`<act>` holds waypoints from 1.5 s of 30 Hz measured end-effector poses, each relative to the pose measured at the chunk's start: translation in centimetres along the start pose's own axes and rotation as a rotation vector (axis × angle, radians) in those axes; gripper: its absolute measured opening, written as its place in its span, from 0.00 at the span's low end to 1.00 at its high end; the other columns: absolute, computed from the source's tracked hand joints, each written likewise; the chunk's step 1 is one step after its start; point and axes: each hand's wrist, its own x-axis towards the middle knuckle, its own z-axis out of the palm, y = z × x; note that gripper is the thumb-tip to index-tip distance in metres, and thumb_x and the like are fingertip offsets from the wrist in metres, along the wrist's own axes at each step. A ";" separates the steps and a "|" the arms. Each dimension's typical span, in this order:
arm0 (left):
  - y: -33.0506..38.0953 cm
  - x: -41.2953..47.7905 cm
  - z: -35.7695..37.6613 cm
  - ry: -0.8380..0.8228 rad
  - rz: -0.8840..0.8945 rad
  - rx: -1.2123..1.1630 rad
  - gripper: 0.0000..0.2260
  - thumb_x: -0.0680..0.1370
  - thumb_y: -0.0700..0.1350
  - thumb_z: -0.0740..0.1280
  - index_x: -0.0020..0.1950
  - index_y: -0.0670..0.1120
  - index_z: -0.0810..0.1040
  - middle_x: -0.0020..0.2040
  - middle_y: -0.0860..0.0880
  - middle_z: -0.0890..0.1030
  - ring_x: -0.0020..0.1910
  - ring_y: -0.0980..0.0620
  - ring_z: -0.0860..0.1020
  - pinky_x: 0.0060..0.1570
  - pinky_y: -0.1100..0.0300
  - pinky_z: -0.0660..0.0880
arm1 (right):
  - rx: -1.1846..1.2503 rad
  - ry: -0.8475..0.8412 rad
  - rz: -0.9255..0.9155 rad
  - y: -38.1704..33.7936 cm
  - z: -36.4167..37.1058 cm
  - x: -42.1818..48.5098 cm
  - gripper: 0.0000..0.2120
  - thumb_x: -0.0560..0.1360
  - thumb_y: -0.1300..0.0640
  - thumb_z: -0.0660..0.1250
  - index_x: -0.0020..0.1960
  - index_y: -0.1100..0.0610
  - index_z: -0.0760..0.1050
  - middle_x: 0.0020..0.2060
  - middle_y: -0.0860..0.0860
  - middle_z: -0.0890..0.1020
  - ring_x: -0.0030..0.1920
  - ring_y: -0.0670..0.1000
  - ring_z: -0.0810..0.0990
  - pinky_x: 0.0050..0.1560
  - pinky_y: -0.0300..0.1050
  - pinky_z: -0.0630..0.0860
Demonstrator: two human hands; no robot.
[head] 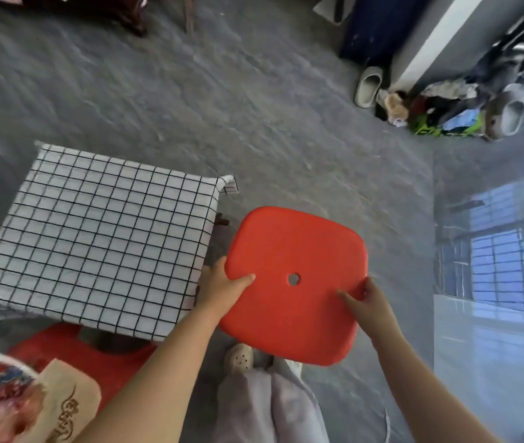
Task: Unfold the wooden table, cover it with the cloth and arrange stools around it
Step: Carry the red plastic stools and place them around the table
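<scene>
Thumbs on top, other fingers hooked under the rim: clamped on the seat of the red stool (292, 247) with left hand (222, 284) and right hand (367, 302). Held over the grey floor (254, 123), just right of the spread checked cloth (94, 235). Possibly a second red stool (101, 356) under its near edge.

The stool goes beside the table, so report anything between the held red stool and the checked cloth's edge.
Nothing visible blocks it. The square red plastic stool, gripped by the left hand and right hand, is right of the white black-grid cloth; the grey floor between shows only a small dark part by the cloth.
</scene>
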 end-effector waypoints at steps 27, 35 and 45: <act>-3.1 7.8 1.3 0.122 0.154 0.109 0.33 0.77 0.58 0.61 0.77 0.47 0.54 0.75 0.47 0.56 0.73 0.48 0.59 0.68 0.52 0.61 | -0.237 -0.003 -0.242 -3.6 7.3 6.8 0.35 0.78 0.51 0.64 0.77 0.59 0.52 0.75 0.56 0.61 0.74 0.55 0.62 0.69 0.50 0.61; 3.5 -8.3 -11.9 0.613 0.358 -0.030 0.31 0.78 0.59 0.59 0.77 0.51 0.54 0.77 0.50 0.52 0.76 0.51 0.53 0.72 0.51 0.58 | -0.286 0.070 -0.845 -18.0 0.4 -8.1 0.33 0.76 0.50 0.66 0.76 0.57 0.57 0.75 0.51 0.61 0.75 0.51 0.57 0.73 0.45 0.56; -3.1 -31.8 -22.6 1.185 0.259 0.057 0.32 0.77 0.62 0.57 0.77 0.53 0.53 0.78 0.52 0.53 0.76 0.53 0.51 0.73 0.49 0.50 | -0.363 -0.149 -1.485 -27.7 2.3 -30.1 0.34 0.76 0.39 0.60 0.76 0.54 0.58 0.76 0.50 0.59 0.75 0.49 0.56 0.74 0.45 0.55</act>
